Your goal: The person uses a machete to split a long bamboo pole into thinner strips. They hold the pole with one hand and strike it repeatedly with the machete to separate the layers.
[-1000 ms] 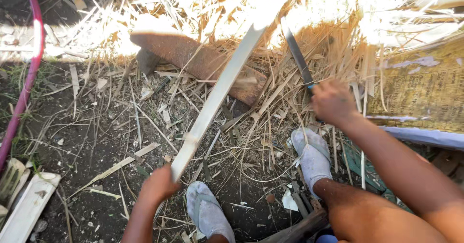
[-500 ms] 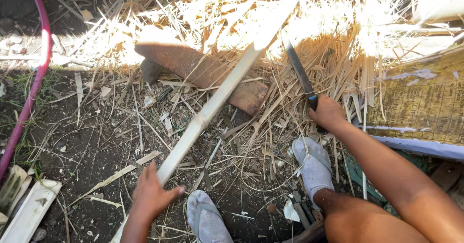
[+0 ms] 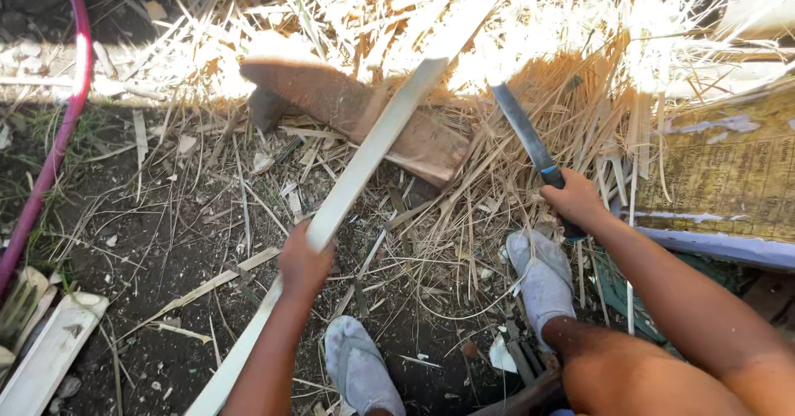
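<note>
The left hand (image 3: pixel 302 263) has its fingers closed around a long pale strip of bamboo (image 3: pixel 373 147), gripping it at about its middle; the strip runs from the 7 o'clock corner of the view, past the hand, up toward 1 o'clock, where its far end is lost in bright sunlit straw (image 3: pixel 530 35). Beyond the hand the strip crosses over a brown wooden block (image 3: pixel 364 114) lying on the ground at about 11 o'clock from the hand; whether it rests on the block or passes just above it I cannot tell. The right hand (image 3: pixel 575 205), at 3 o'clock from the left, has its fingers wrapped tight on the dark handle of a knife (image 3: pixel 522 130), whose blade points up toward 11 o'clock, apart from the strip and not yet touching it. Two feet in grey slippers (image 3: pixel 542 279) sit on the dark earth between the arms, near the line of any downward cut. To do this well, I judge the strip should bear firmly on the block so it does not spring, the left hand should stay well below the point where the blade meets it, and the edge should travel away from the fingers and the feet. A red hose (image 3: pixel 62 134) curves along the 9 o'clock side, and more cut strips (image 3: pixel 50 354) lie at 8 o'clock.
</note>
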